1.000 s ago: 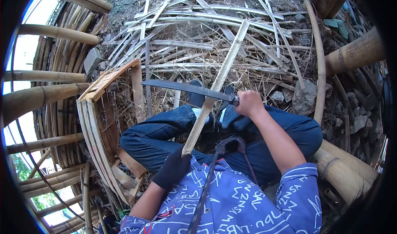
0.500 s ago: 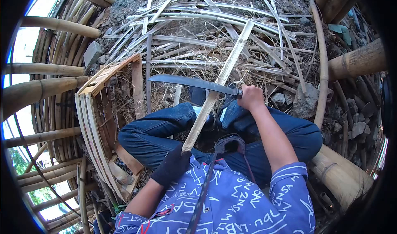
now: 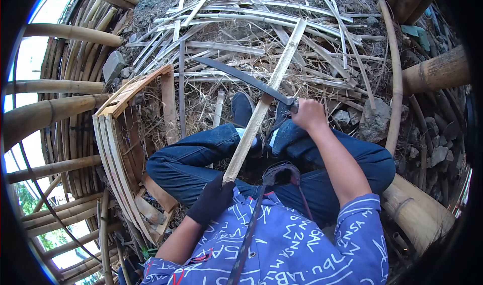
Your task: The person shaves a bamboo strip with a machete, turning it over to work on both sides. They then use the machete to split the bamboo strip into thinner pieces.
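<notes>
A long pale bamboo strip [image 3: 250, 131] slants from my lap up and away over the ground. Its near end is gripped by my left hand [image 3: 212, 200], which wears a black glove. My right hand [image 3: 309, 115], bare, is closed round the handle of a large curved knife [image 3: 236, 75]. The dark blade crosses the strip near its middle, its tip pointing up and left. Whether the edge touches the strip is hard to tell.
Split bamboo strips [image 3: 261, 17] lie scattered on the ground ahead. A wooden frame [image 3: 111, 154] stands at my left, beside bamboo poles [image 3: 70, 86]. Grey rocks [image 3: 378, 121] and a thick bamboo pole [image 3: 417, 209] are at my right.
The knife blade has tilted, its tip rising away from me, and now crosses the strip farther from my body. My right hand has shifted slightly; my left hand still holds the strip.
</notes>
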The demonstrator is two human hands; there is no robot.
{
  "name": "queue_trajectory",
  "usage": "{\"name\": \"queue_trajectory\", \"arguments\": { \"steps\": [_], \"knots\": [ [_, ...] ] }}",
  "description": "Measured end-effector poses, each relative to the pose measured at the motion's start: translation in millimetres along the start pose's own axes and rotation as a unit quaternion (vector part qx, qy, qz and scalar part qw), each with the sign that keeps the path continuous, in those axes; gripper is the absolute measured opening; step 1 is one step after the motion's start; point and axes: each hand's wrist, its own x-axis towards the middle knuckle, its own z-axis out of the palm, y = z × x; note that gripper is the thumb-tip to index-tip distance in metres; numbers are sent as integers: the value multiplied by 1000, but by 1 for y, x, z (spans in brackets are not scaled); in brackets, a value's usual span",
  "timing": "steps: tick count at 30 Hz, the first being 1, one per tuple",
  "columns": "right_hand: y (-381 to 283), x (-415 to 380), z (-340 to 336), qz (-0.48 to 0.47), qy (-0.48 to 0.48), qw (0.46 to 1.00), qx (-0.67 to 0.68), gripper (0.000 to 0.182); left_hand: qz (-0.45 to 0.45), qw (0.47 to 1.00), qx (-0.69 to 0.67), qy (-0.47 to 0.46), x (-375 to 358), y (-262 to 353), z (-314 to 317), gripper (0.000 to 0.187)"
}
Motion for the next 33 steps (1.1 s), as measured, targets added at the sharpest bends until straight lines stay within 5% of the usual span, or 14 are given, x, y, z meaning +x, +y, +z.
{"name": "queue_trajectory", "arguments": {
  "steps": [4,13,19,23,25,28,33],
  "knots": [
    [-15,-12,-13,-80,-31,996,-9,21,-8,1000,10,-9,5,-8,-5,18],
    [6,10,-7,15,-18,1000,-10,22,-24,997,-68,-8,2,-19,1,21],
    [2,20,-1,-77,-69,993,-50,20,-21,1000,-19,-1,-2,-15,-1,21],
    [10,36,-4,81,-55,995,10,21,-8,1000,-5,0,-1,-21,2,20],
    [4,32,-2,84,-29,996,22,21,-48,997,-56,1,4,-24,0,19],
    [1,19,-14,-23,-66,997,-15,21,-30,999,-17,3,5,-30,-6,19],
    [26,38,-14,2,-105,992,-67,23,-18,1000,-10,12,-7,-18,-2,22]
  ]
}}
